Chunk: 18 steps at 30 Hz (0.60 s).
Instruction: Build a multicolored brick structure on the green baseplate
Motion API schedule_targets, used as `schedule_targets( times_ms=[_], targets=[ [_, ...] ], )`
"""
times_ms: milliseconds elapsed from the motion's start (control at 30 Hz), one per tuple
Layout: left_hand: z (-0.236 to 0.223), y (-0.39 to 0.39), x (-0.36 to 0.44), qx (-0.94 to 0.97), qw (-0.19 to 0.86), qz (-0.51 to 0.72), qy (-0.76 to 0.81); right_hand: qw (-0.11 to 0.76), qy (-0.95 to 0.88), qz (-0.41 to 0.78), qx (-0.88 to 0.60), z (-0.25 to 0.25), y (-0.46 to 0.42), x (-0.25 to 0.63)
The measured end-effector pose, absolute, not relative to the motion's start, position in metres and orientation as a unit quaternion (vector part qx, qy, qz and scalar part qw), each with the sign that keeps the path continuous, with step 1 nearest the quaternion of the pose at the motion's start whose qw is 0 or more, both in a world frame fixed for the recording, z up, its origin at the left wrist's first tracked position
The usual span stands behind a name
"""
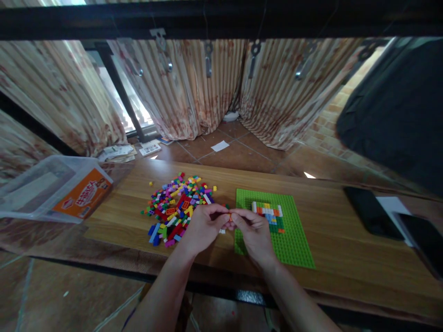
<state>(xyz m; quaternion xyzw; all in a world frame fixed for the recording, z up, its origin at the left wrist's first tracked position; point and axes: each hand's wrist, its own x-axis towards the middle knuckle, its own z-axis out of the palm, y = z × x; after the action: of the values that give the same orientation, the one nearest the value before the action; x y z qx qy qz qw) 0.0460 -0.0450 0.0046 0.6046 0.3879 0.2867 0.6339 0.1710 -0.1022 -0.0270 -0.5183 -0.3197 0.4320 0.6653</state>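
My left hand and my right hand meet fingertip to fingertip over the near edge of a wooden table. Both pinch one tiny orange brick between them. A heap of small coloured bricks lies just left of my left hand. A green baseplate lies under and right of my right hand. On the plate sits a small cluster of white, orange, yellow, blue and green bricks.
A clear plastic box with an orange label stands at the table's left end. Two dark phones and a white paper lie at the right. Curtains hang behind, with papers on the tiled floor.
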Motion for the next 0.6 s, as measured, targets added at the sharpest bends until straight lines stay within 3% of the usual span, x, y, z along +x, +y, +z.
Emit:
schedule_targets(
  times_ms=[200, 400, 600],
  targets=[
    [0.001, -0.044, 0.048, 0.591, 0.638, 0.304, 0.389, 0.682, -0.293, 0.425, -0.518, -0.028, -0.103, 0.172],
    [0.005, -0.04, 0.042, 0.531, 0.703, 0.302, 0.364, 0.7, -0.22, 0.491, -0.469, -0.028, -0.101, 0.171],
    [0.008, -0.034, 0.028, 0.532, 0.713, 0.275, 0.366, 0.653, -0.296, 0.457, -0.527, -0.035, -0.102, 0.175]
  ],
)
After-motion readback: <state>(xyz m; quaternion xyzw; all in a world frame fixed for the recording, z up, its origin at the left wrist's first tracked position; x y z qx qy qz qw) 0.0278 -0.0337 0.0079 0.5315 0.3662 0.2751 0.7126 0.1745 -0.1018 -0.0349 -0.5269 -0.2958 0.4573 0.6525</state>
